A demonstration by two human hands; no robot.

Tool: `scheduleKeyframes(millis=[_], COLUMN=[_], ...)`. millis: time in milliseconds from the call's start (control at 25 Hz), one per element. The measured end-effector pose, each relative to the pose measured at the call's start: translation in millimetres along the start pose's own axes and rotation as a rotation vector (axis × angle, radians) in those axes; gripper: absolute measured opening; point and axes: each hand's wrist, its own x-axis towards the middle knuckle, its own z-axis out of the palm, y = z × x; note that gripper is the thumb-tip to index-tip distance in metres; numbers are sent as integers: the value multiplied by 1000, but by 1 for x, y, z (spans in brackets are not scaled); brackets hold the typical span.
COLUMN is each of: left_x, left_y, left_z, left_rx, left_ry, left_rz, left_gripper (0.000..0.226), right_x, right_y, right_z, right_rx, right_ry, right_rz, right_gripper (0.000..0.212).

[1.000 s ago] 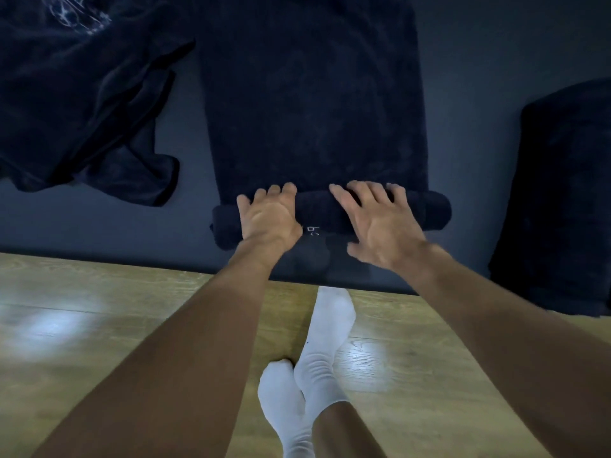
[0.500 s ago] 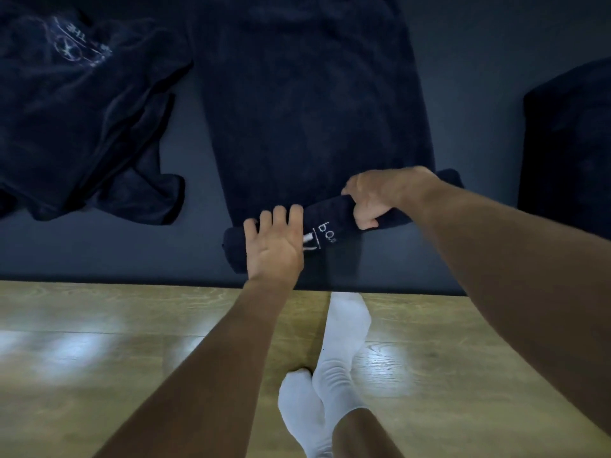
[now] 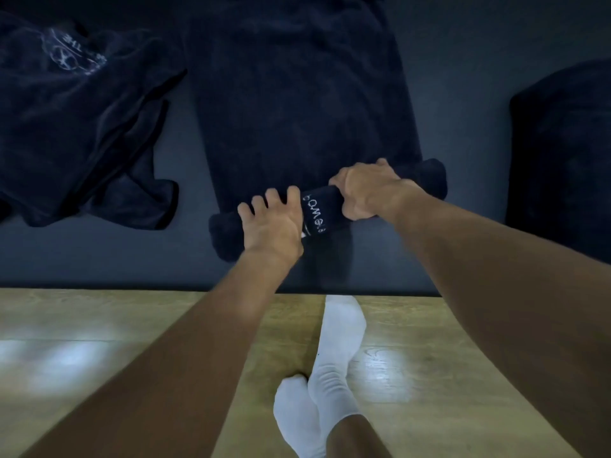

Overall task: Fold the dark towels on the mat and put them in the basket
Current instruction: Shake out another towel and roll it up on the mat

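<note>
A dark navy towel [image 3: 297, 104] lies flat on the dark mat [image 3: 99, 259], its near end rolled into a thick roll [image 3: 322, 209] with white lettering on it. My left hand [image 3: 271, 226] lies on the left part of the roll with fingers spread and bent over it. My right hand [image 3: 363, 190] grips the right part, fingers curled around the roll. The roll slants, its right end farther from me. A crumpled dark towel [image 3: 72, 127] with a white logo lies at the left. The basket is not in view.
A dark folded pile [image 3: 562, 150] sits at the right edge of the mat. The mat's near edge meets a light wooden floor [image 3: 99, 342]. My feet in white socks [image 3: 330, 358] rest on the floor just below the roll.
The right hand went from lying flat on the roll to gripping it. The roll has grown, moved away from me and turned slanted, showing more lettering. The left hand stays on its left part.
</note>
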Motion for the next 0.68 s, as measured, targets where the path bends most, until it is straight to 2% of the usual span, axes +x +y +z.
scheduleKeyframes(millis=[40,120,200,320,360,440,520,600,680], left_x=[-8,-4,17,39,44,50,56,61,55], left_y=[4,1,-12,-23,-25,-25,-26,-27,-20], left_z=[6,9,0,-22,-25,-28,-32,-36,-32], left_rx=[48,42,-85,-258,-289,-322,-360,-367,-242], left_ry=[93,132,22,-235,-290,-348,-409,-442,-340], left_rz=[25,67,111,175,178,168,145,130,112], left_gripper=[81,72,55,40,40,43,49,56,65], right_x=[1,-4,-18,-37,-38,-29,-15,-7,2], right_y=[1,-3,-4,-1,-1,-2,-3,-2,3], right_z=[-5,-6,7,39,46,50,36,19,4], right_rx=[42,74,-64,-226,-225,-166,-87,-23,57], right_ry=[-79,-116,37,291,341,388,357,249,108], right_rz=[6,12,-25,-27,-12,29,48,23,13], right_gripper=[62,63,62,93,94,78,61,55,60])
